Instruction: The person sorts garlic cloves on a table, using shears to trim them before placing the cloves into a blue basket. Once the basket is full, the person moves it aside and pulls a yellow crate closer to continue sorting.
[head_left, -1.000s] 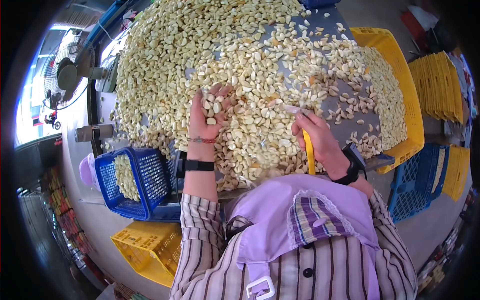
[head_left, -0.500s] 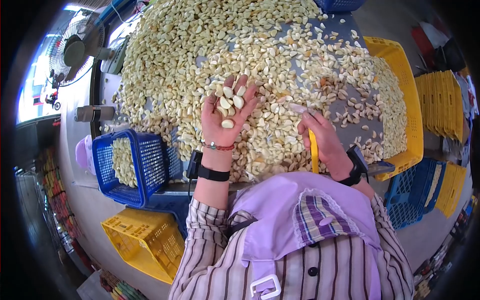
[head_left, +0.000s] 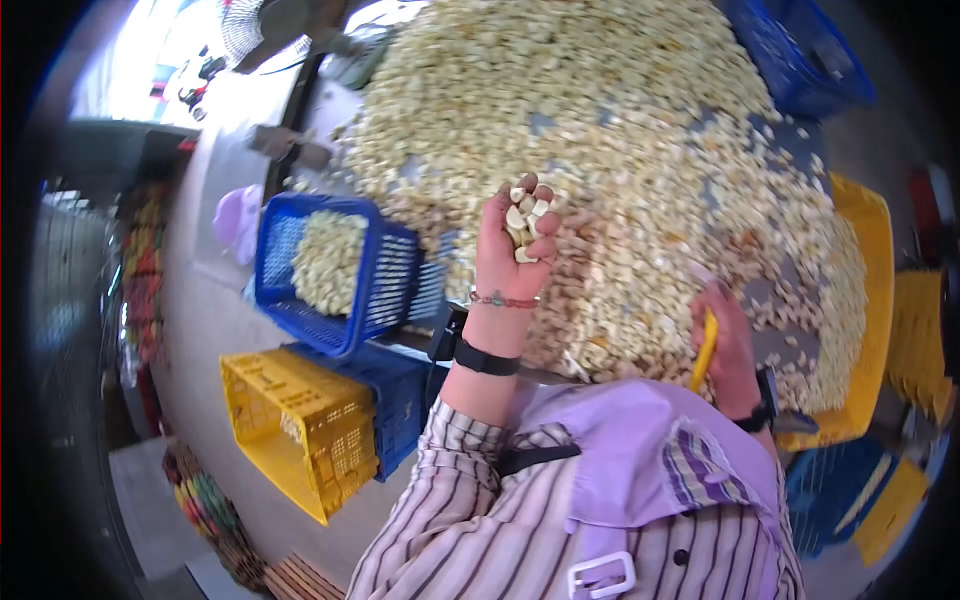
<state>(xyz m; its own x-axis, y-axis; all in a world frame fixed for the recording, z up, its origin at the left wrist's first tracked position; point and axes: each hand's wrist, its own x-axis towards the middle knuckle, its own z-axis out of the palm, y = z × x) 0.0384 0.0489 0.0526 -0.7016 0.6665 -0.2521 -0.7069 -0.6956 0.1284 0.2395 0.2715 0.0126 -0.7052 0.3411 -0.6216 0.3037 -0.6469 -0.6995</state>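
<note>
Peeled garlic cloves point(head_left: 526, 222) lie in the palm of my left hand point(head_left: 497, 248), which is turned up with its fingers curled in around them. A paring knife point(head_left: 704, 348) with a yellow handle is gripped in my right hand point(head_left: 733, 345). Its pale blade, blurred, points up and away over the table. Beneath and beyond both hands spreads a thick layer of garlic cloves point(head_left: 560, 80), with grey tabletop point(head_left: 790, 290) showing through in patches.
Left of my left arm stands a blue basket point(head_left: 385, 270) part filled with cloves. Yellow crates stand below it point(head_left: 300, 430) and at the table's right end point(head_left: 875, 300). Another blue basket point(head_left: 800, 60) is at the far right. A fan point(head_left: 275, 30) stands upper left.
The view has swung left, so everything sits further right and lower. My left fingers have curled closer around the cloves. The knife stays in my right hand.
</note>
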